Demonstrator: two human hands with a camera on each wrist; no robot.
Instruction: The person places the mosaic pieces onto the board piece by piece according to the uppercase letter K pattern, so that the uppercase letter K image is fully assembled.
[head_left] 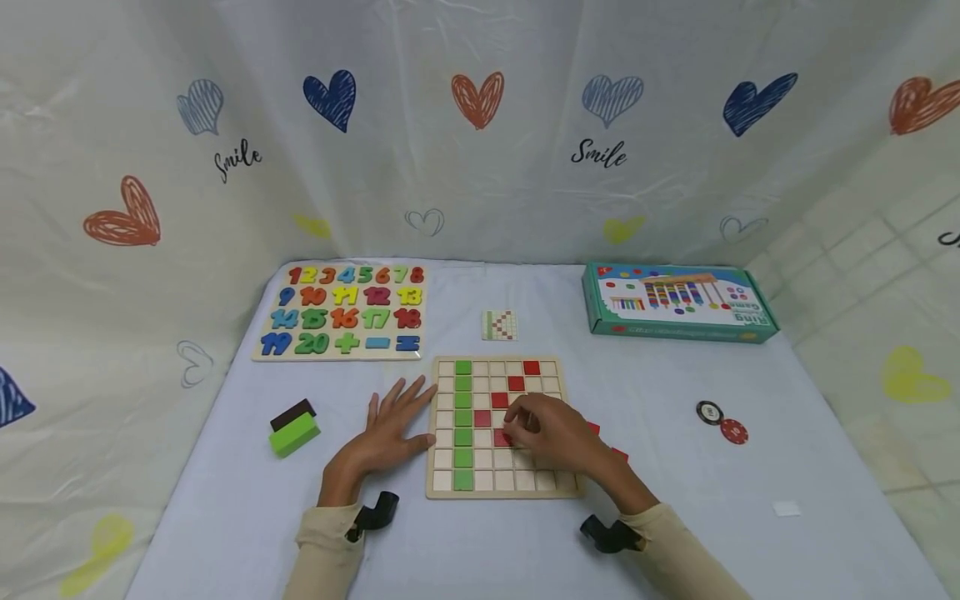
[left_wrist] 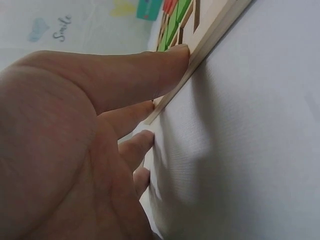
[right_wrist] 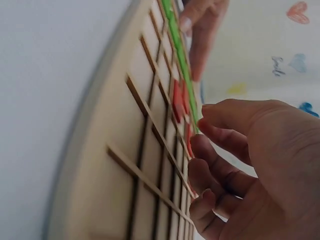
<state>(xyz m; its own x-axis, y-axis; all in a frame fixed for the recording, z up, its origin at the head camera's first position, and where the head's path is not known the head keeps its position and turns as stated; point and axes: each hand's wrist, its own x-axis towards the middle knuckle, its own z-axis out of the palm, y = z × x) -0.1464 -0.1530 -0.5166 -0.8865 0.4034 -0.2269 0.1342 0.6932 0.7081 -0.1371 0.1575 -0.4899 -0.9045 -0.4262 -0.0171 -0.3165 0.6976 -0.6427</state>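
Note:
A wooden grid board (head_left: 504,494) lies on the white cloth. Green tiles (head_left: 463,458) fill its second column, and red tiles (head_left: 499,401) run diagonally across it. My left hand (head_left: 386,437) lies at the board's left side with fingers spread; the thumb (left_wrist: 150,70) touches the wooden edge. Over the board's middle hovers my right hand (head_left: 551,429), fingers loosely curled, thumb and index close together beside a red tile (right_wrist: 178,102) lying in its cell. Nothing shows between these fingertips. Loose red tiles (head_left: 619,455) lie right of the board, partly behind the right arm.
A small pattern card (head_left: 499,325) lies beyond the board. Back left is a number puzzle (head_left: 337,357); back right, a green game box (head_left: 682,329). Green and dark blocks (head_left: 295,434) lie left, with two chips (head_left: 733,431) and a white piece (head_left: 787,509) right.

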